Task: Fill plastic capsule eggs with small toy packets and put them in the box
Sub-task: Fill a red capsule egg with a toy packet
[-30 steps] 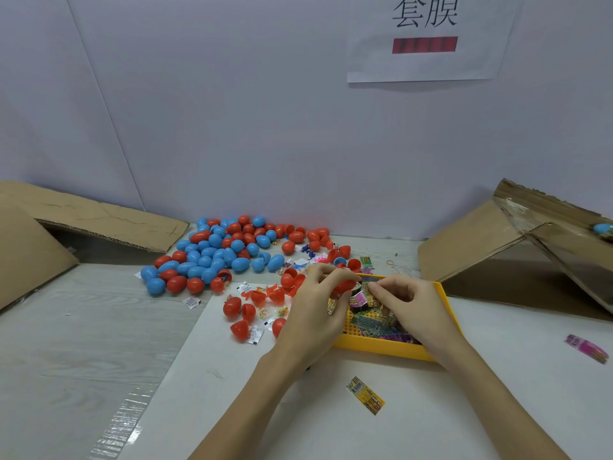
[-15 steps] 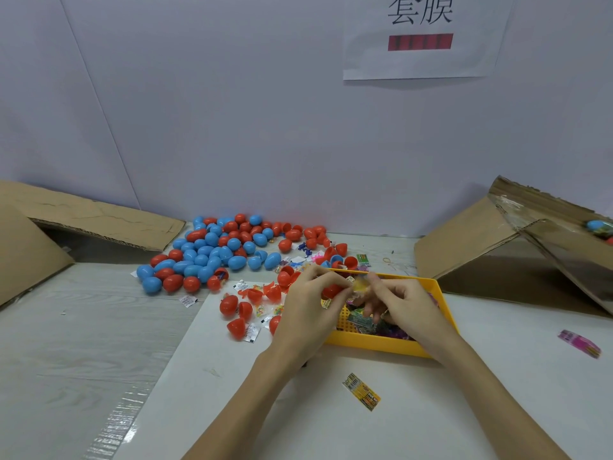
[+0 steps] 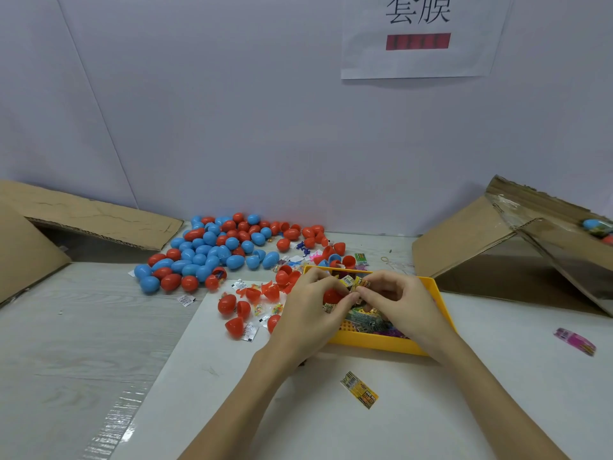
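White surface (image 3: 331, 426) lies bare at 6 o'clock. Left hand (image 3: 306, 318) holds a red egg (image 3: 331, 296); right hand (image 3: 399, 302) pinches a packet (image 3: 356, 283) over the yellow tray (image 3: 374, 341) edge.

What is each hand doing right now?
Left hand: holding a red capsule egg half.
Right hand: pinching a small toy packet over the yellow tray.

- In front of me stands a plain pale wall (image 3: 232, 111) with a white paper sign (image 3: 418, 34) stuck high up.
- My table (image 3: 66, 343) is light wood-grain, partly under a white sheet (image 3: 414, 426).
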The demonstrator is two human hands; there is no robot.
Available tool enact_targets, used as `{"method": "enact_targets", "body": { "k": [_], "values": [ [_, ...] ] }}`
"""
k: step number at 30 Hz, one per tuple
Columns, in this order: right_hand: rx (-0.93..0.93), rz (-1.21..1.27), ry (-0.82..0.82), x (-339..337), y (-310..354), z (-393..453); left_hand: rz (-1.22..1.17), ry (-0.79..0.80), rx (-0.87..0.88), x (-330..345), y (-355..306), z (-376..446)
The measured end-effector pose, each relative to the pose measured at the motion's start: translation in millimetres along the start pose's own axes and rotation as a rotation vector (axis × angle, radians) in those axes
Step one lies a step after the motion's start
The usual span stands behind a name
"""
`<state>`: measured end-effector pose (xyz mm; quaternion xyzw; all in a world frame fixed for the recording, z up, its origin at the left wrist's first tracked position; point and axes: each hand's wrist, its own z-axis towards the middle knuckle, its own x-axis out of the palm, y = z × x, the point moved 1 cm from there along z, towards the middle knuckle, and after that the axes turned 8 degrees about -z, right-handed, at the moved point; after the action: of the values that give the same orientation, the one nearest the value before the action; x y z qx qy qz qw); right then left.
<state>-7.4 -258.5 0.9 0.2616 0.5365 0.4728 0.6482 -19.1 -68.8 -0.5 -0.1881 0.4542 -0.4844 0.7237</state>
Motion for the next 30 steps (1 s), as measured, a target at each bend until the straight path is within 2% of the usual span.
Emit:
{"method": "enact_targets", "body": {
  "k": [9,11,15,18,24,30],
  "values": [
    [0.047,0.023,-0.013,1.7,-2.7,2.3,0.022,-0.007,0.043,-1.6,0.5,0.3],
    [0.001,-0.109,-0.050,4.7,-0.1,0.5,0.091,0.005,0.077,-2.4,1.4,-0.5],
    [-0.278,-0.474,-0.090,17.4,9.3,-7.4,0.292,0.061,0.160,-4.4,2.0,-2.5],
    [-0.298,-0.623,-0.135,22.7,11.5,-10.8,0.370,0.086,0.210,-5.6,-0.6,-1.9],
    [-0.227,-0.599,-0.175,22.5,11.2,-11.4,0.421,0.147,0.278,-5.5,1.6,-0.3],
    [0.009,-0.331,-0.305,10.9,7.2,-7.7,0.064,0.017,0.129,-6.1,-2.0,2.6]
  ]
}}
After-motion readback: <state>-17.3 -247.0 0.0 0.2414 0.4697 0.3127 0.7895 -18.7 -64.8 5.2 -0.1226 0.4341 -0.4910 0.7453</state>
